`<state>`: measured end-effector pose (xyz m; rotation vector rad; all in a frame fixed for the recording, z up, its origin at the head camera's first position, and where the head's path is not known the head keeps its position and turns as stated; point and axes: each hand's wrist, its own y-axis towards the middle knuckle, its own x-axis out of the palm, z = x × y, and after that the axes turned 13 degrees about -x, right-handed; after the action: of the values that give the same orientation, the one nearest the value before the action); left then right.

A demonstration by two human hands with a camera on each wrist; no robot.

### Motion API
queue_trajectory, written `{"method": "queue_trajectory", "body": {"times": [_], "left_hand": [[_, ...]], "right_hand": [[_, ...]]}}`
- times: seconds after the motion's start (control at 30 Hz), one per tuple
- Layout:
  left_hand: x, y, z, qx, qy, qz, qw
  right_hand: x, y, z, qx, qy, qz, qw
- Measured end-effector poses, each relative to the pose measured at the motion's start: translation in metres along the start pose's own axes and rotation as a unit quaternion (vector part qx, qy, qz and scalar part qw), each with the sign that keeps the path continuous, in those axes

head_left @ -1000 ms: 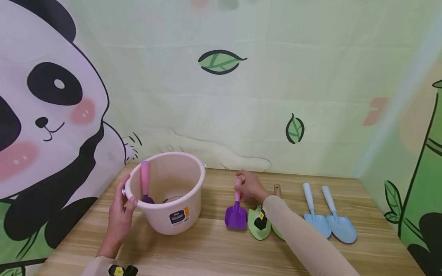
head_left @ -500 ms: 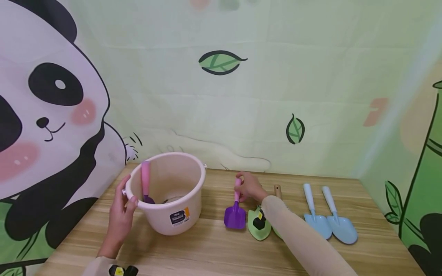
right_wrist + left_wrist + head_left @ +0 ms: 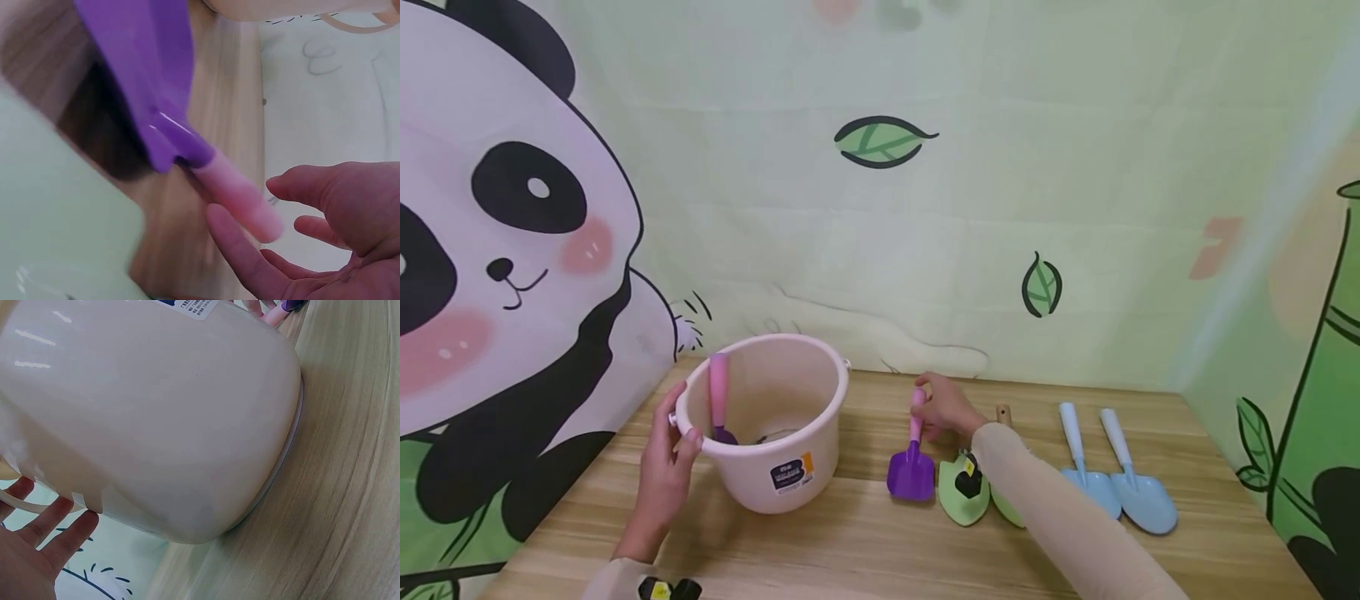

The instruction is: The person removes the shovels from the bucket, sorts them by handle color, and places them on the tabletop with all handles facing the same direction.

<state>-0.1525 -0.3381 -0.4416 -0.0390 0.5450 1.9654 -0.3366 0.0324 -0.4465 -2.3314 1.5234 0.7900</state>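
Observation:
A pale pink bucket (image 3: 805,475) stands upright on the table, a pink-handled shovel (image 3: 718,387) leaning inside. My left hand (image 3: 662,467) touches its outer wall and rim, fingers fairly straight in the left wrist view. A purple shovel (image 3: 912,475) with a pink handle lies right of the bucket, handle toward the wall. My right hand (image 3: 951,408) is at that handle; in the right wrist view, a fingertip (image 3: 220,215) meets its side and the thumb stands apart. Below that wrist lie a green shovel (image 3: 962,500) and another green one (image 3: 1006,507), partly covered by the sleeve.
Two light blue shovels, one nearer (image 3: 1101,492) and one further right (image 3: 1150,504), lie side by side, blades toward me. The wooden table (image 3: 850,558) ends at a printed cloth wall (image 3: 940,200) with a panda on the left.
The head view has tilted slightly, shifting everything a little. The purple shovel's blade has moved a touch left. Both hands stay in nearly the same places.

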Motion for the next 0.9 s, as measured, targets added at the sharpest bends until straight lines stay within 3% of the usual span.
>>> {"method": "queue_trajectory", "body": {"times": [0.1,0.27,0.53,0.73,0.9], "left_hand": [[0.0,-0.001,0.001,-0.008,0.005,0.0,1.0],[0.0,-0.001,0.003,-0.026,0.013,-0.002,0.9996],[0.0,-0.001,0.003,-0.022,0.01,-0.009,0.9997],[-0.001,0.0,0.001,-0.025,0.01,-0.004,0.9996],[-0.001,0.001,0.0,-0.023,0.01,0.0,0.9997]], "right_hand": [[-0.007,0.001,-0.006,0.004,-0.028,-0.013,0.9995],[-0.019,0.005,-0.016,-0.025,-0.072,-0.028,0.9967],[-0.029,0.014,-0.035,-0.06,-0.126,-0.046,0.9891],[-0.038,0.019,-0.059,-0.134,-0.183,-0.05,0.9726],[-0.046,0.023,-0.081,-0.181,-0.187,-0.05,0.9642]]}}
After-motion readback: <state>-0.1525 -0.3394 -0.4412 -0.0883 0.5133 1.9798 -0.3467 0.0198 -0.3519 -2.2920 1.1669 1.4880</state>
